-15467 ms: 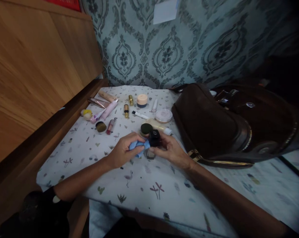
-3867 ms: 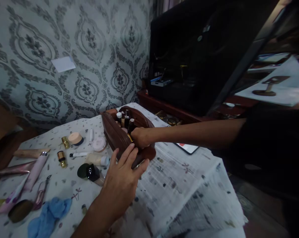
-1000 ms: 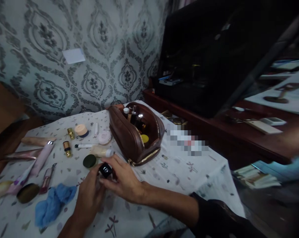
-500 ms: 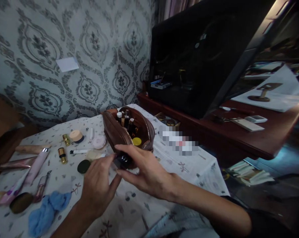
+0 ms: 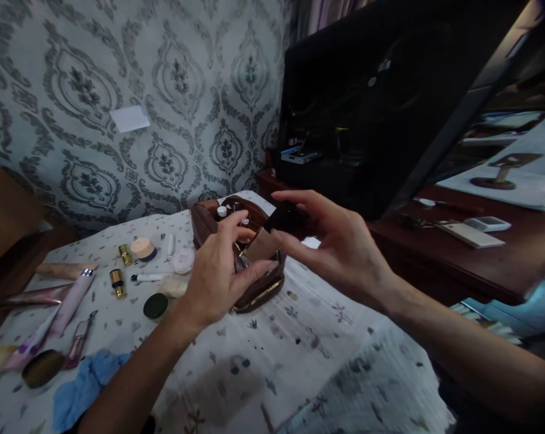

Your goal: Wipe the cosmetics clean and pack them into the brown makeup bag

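Observation:
A brown zippered makeup bag stands unzipped on the table, with small bottles and tubes inside. My right hand is above its right side, closed round the black cap of a foundation bottle. The bottle is tilted, its beige body pointing down and left into the bag opening. My left hand is at the bag's front left, thumb and fingers spread apart across the opening. It covers part of the bag's contents, and I cannot tell how firmly it touches the bag.
Left on the patterned cloth lie a cream jar, gold lipsticks, a dark round lid, several tubes and a blue scrunchie. A large black television stands on a dark red cabinet at the right.
My right hand has moved up and right with the bottle, now over the bag. My left hand has come away from the bottle, up to the bag opening, its fingers spreading.

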The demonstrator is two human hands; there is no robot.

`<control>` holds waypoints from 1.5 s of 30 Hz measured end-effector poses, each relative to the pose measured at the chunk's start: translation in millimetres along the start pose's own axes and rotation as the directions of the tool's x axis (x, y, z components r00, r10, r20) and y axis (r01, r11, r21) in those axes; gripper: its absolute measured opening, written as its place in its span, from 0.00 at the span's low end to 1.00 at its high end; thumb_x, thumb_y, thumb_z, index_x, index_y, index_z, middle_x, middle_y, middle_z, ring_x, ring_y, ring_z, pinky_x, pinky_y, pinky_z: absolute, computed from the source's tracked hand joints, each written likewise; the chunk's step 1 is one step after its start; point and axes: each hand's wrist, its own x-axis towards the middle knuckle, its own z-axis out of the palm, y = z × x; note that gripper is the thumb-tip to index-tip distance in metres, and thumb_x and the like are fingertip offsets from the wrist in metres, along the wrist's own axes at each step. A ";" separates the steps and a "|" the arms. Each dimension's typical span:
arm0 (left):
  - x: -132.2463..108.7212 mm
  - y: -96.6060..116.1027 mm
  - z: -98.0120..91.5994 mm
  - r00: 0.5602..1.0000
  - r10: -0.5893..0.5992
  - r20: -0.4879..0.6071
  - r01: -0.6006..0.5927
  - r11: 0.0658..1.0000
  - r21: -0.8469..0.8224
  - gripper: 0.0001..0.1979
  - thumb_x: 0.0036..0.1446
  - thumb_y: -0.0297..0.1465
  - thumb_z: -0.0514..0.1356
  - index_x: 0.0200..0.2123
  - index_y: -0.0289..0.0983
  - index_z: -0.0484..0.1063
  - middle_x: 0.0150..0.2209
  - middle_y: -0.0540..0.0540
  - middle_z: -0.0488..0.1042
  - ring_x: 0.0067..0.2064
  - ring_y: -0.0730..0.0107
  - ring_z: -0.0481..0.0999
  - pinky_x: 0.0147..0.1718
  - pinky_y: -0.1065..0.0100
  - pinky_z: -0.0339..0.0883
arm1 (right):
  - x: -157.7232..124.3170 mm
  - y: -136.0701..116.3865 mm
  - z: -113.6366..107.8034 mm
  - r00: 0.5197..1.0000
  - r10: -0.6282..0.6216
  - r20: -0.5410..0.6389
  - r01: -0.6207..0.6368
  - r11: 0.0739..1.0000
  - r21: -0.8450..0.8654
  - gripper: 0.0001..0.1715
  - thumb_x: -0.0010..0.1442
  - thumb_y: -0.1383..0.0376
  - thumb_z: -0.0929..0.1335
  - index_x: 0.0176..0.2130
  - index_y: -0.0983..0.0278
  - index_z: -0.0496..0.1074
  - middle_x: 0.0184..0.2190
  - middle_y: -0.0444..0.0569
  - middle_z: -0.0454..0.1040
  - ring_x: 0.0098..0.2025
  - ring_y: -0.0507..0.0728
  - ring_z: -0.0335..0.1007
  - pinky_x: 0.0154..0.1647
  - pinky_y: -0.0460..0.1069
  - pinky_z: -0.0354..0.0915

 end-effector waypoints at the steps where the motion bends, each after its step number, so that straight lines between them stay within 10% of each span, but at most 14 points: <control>1: 1.9 -3.8 -1.8 0.999 -0.022 0.050 0.023 1.000 -0.003 0.29 0.63 0.44 0.60 0.61 0.39 0.57 0.48 0.41 0.76 0.50 0.58 0.77 0.47 0.58 0.71 | 3.7 2.6 -1.2 1.000 0.003 -0.005 -0.003 1.000 -0.019 0.23 0.59 0.62 0.70 0.53 0.64 0.72 0.40 0.48 0.79 0.35 0.55 0.75 0.33 0.47 0.68; 6: -14.6 -21.4 0.8 0.957 0.104 0.271 -0.161 0.966 0.200 0.13 0.65 0.39 0.58 0.46 0.38 0.73 0.52 0.37 0.74 0.59 0.49 0.70 0.57 0.46 0.63 | 20.9 17.4 7.4 0.982 0.019 0.187 0.021 0.978 -0.208 0.22 0.60 0.63 0.69 0.54 0.65 0.70 0.32 0.45 0.78 0.28 0.53 0.72 0.29 0.46 0.62; 15: -45.6 -25.4 8.3 0.963 0.155 0.218 -0.217 0.931 0.294 0.09 0.64 0.32 0.58 0.46 0.44 0.77 0.62 0.34 0.64 0.66 0.44 0.60 0.59 0.33 0.54 | 36.8 28.9 39.4 0.815 0.214 0.538 0.253 0.704 -0.664 0.20 0.65 0.57 0.68 0.53 0.65 0.67 0.36 0.53 0.81 0.37 0.62 0.77 0.28 0.49 0.50; 33: -42.3 -26.9 7.5 0.959 0.159 0.236 -0.239 0.900 0.364 0.11 0.62 0.28 0.59 0.46 0.43 0.76 0.62 0.32 0.65 0.65 0.44 0.61 0.58 0.34 0.58 | 38.8 34.2 41.9 0.734 0.273 0.622 0.356 0.625 -0.695 0.09 0.67 0.67 0.66 0.46 0.65 0.72 0.43 0.53 0.79 0.38 0.59 0.77 0.25 0.49 0.47; 39: -41.0 -26.0 4.9 0.945 0.154 0.288 -0.247 0.913 0.323 0.11 0.62 0.30 0.60 0.47 0.44 0.76 0.62 0.32 0.64 0.65 0.42 0.61 0.58 0.33 0.56 | 36.4 32.5 40.1 0.758 0.080 0.648 0.451 0.654 -0.607 0.11 0.70 0.69 0.62 0.44 0.66 0.73 0.40 0.53 0.77 0.38 0.58 0.73 0.27 0.49 0.50; 45: -9.5 -25.1 -12.4 0.924 0.106 0.367 -0.198 0.954 0.225 0.13 0.68 0.34 0.53 0.50 0.40 0.75 0.47 0.40 0.77 0.51 0.55 0.74 0.54 0.47 0.65 | 43.4 32.7 46.5 0.576 -0.081 0.813 0.651 0.647 -0.397 0.12 0.69 0.68 0.63 0.45 0.65 0.76 0.42 0.56 0.74 0.42 0.59 0.68 0.32 0.50 0.57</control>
